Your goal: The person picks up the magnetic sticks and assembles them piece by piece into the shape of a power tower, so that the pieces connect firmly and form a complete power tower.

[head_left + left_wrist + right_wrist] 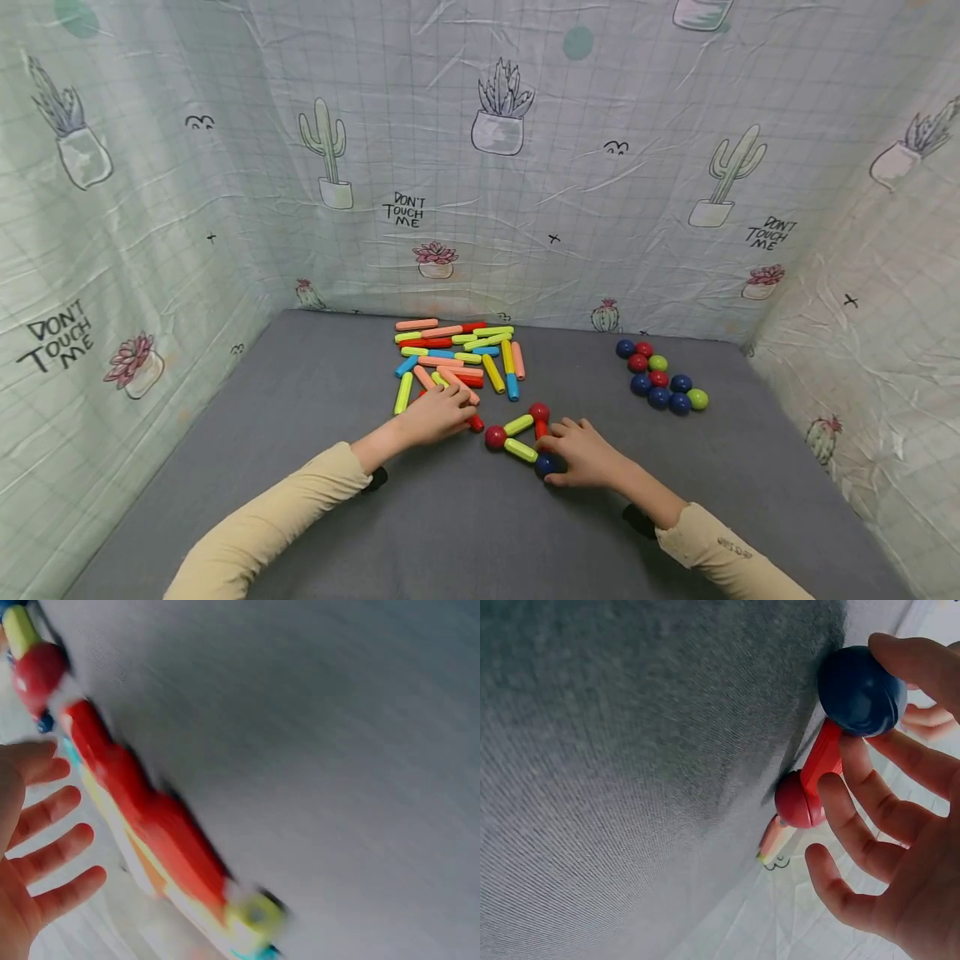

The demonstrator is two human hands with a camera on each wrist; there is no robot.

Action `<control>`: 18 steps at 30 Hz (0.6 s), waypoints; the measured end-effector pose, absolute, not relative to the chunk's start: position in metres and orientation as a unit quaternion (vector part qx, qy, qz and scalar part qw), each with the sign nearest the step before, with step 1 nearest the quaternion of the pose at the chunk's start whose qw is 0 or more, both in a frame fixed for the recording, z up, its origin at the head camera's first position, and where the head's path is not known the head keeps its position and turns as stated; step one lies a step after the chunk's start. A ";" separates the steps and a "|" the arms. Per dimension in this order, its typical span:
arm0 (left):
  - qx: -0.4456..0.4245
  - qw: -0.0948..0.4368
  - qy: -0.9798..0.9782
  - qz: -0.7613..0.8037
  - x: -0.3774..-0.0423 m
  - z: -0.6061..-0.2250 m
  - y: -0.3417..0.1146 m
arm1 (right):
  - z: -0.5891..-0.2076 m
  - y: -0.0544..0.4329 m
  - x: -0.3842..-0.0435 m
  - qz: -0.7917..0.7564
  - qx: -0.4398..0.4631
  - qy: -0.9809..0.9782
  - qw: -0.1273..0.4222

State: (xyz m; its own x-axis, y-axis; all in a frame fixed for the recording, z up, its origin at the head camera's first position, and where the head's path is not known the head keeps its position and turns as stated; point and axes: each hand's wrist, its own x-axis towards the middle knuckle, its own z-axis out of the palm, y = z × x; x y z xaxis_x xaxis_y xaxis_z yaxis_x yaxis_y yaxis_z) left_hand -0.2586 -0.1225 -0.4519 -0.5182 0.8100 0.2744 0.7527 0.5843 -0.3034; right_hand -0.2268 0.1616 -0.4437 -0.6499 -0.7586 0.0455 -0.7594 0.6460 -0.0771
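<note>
On the grey table a triangle is laid out from a dark blue ball [548, 467], two red balls, one at the left corner [495, 437], two yellow-green rods [521, 451] and a red rod [824, 757]. My right hand [583, 457] pinches the blue ball between thumb and fingers, its other fingers spread beside the red rod. Over the near edge of a pile of coloured rods [450, 363] hovers my left hand [437, 414], fingers loosely bent with nothing between them. Red rods [180, 832] lie just beyond its fingertips in the blurred left wrist view.
Several blue, red and green balls [658, 397] lie grouped at the right back of the table [315, 467]. A patterned cloth [555, 192] hangs behind and along both sides.
</note>
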 end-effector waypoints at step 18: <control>-0.415 0.190 -0.877 0.152 -0.266 -0.467 -0.148 | -0.448 0.160 -0.224 0.062 0.379 -0.923 -0.029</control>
State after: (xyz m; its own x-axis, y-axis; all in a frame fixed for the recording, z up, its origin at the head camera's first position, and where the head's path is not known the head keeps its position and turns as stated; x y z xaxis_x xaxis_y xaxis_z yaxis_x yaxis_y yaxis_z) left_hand -0.2659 -0.1485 -0.4674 -0.5829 0.7858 0.2067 0.6704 0.6089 -0.4240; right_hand -0.2242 0.1603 -0.4479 -0.7108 -0.7033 -0.0074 -0.6961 0.7049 -0.1366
